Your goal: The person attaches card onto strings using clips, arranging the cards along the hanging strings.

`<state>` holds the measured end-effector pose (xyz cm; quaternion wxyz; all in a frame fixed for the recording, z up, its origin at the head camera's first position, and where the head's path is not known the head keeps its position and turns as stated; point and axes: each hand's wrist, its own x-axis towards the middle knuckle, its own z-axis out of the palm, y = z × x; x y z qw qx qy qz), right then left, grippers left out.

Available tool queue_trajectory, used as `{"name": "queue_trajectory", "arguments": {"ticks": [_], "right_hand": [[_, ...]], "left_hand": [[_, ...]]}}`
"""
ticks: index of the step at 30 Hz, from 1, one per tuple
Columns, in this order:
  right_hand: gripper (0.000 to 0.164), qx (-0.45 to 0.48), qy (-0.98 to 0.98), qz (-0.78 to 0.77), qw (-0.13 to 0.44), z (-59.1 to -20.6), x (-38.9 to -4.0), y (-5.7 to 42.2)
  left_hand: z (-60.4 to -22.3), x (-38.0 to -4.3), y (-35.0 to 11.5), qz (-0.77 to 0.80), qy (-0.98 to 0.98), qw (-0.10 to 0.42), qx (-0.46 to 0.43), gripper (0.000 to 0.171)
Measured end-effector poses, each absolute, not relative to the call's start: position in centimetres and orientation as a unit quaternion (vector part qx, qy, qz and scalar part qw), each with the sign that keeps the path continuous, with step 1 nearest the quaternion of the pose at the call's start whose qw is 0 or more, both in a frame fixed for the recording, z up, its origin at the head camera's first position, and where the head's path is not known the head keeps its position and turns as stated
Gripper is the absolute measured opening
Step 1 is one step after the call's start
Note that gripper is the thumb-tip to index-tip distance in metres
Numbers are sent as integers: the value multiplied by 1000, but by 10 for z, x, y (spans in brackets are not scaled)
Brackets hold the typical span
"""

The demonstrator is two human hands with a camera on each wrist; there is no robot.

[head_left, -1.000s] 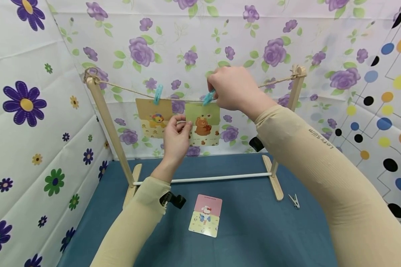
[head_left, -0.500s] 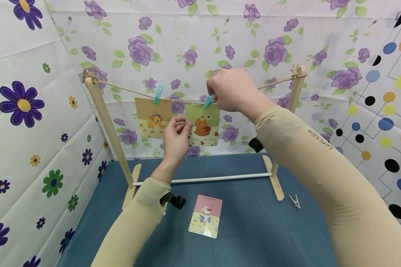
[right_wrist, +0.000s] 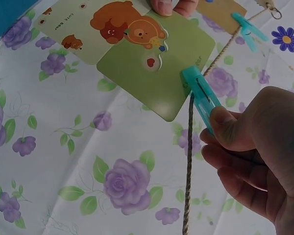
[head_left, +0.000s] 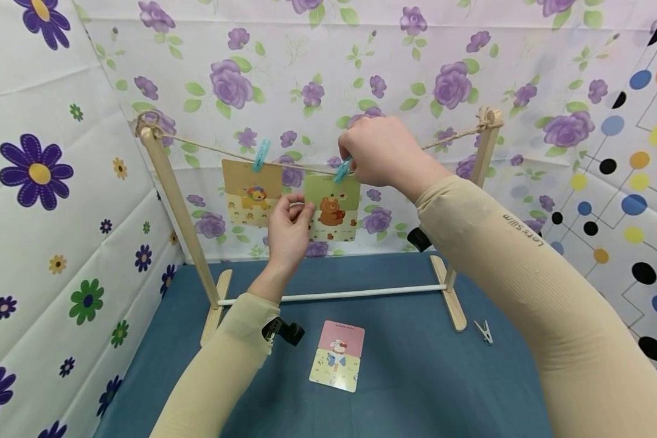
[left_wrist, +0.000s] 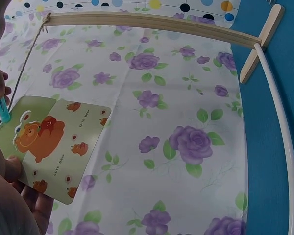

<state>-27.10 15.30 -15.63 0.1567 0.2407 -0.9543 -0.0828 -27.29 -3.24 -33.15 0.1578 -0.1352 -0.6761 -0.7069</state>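
Note:
A green and cream card with a bear [head_left: 331,210] hangs at the rope [head_left: 208,146]. My left hand [head_left: 288,234] pinches its left edge between thumb and fingers. At the card's top edge my right hand [head_left: 380,152] pinches a teal clothespin [right_wrist: 201,93], whose tip overlaps the card and the rope in the right wrist view. To the left, a second teal clothespin [head_left: 261,155] holds a tan card with a lion [head_left: 252,193] on the same rope.
The rope runs between two wooden posts [head_left: 177,213] joined low down by a white rod [head_left: 361,293]. On the blue cloth [head_left: 416,377] lie a pink and yellow card [head_left: 337,356] and a pale clothespin [head_left: 484,332]. Floral fabric [head_left: 306,36] stands behind.
My right hand has sunk slightly with its clothespin, and the rope and bear card dip a little with it. The left hand keeps its pinch on the card.

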Motion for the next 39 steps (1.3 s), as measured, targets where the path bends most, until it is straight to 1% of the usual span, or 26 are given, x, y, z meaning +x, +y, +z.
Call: {"name": "queue_trajectory", "arguments": {"ticks": [13, 21, 39], "right_hand": [[21, 242, -954, -86, 153, -158, -272, 153], [19, 246, -953, -91, 149, -158, -271, 152], [22, 250, -953, -81, 148, -159, -270, 154]], "left_hand": [[-332, -272, -28, -708, -678, 153, -130, 11], [-333, -272, -28, -711, -676, 150, -124, 11], [-332, -270, -27, -707, -680, 149, -124, 12]]}}
